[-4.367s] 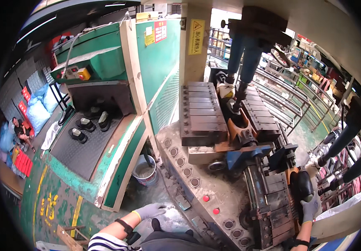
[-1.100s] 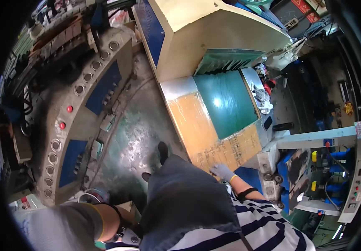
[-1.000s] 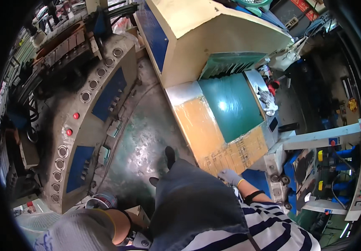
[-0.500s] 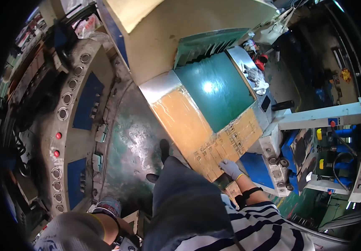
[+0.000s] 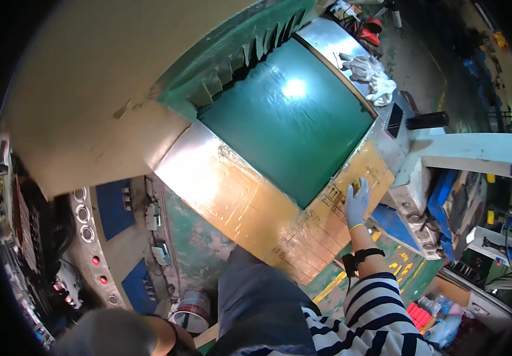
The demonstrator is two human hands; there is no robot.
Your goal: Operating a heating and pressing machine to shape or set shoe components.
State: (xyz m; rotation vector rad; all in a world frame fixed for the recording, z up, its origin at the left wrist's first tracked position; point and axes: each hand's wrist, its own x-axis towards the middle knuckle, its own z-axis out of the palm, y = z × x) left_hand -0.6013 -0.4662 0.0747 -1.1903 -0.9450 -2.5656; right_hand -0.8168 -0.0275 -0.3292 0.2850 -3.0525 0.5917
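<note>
Right grip [image 5: 357, 207] apart, over cardboard [image 5: 303, 250] with dark printing; left grip [image 5: 108, 334] blurred, cannot tell state.

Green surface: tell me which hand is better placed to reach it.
The right hand, most likely: it is over the cardboard bordering the green surface, and looks open. The left hand is blurred at the lower left, farther off.
</note>
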